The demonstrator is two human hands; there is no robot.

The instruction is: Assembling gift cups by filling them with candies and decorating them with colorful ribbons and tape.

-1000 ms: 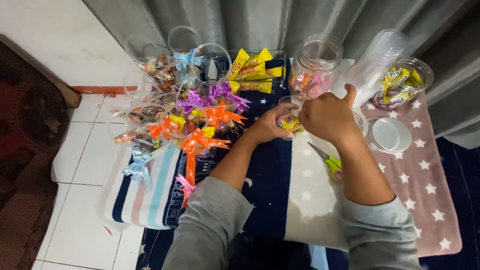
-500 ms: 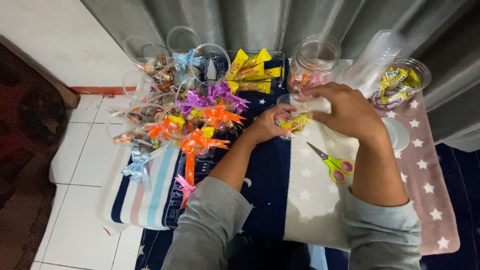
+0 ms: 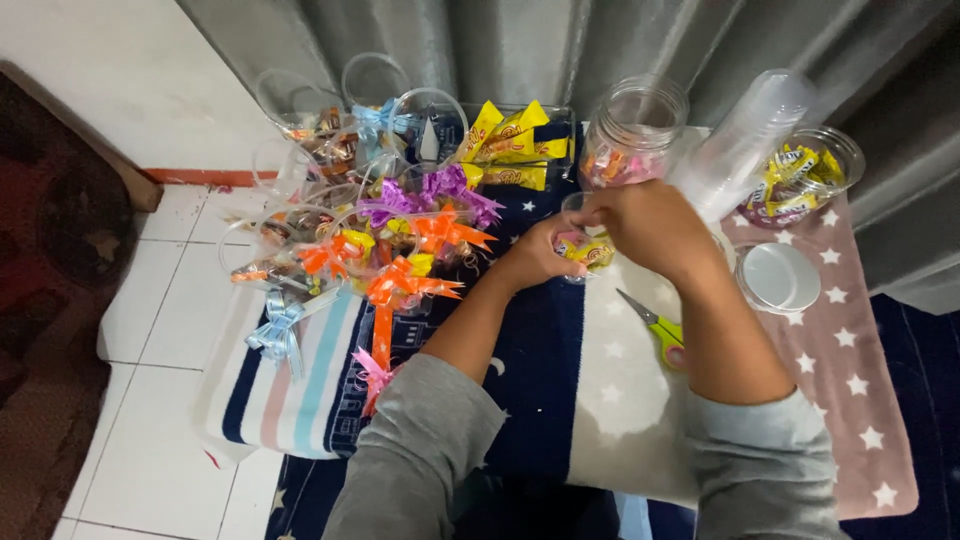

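On the cloth, centre: small clear cup [image 3: 583, 250] of wrapped sweets, between your hands.
Left hand [image 3: 540, 255]: you grip the cup's side.
Right hand [image 3: 650, 225]: your fingers close over its rim.
Nearby: scissors [image 3: 655, 325], ribboned cups [image 3: 400, 240], sweet jar [image 3: 630, 130].

Floor: white square tiles [image 3: 170, 310], grey grout lines, left side. Wall: white [image 3: 120, 80], upper left, with a reddish-brown skirting strip [image 3: 195, 177] at its foot. Curtain: grey, pleated [image 3: 520, 45], across the top edge. Rug: dark, patterned [image 3: 45, 300], along the left edge. Light: even, indoor.
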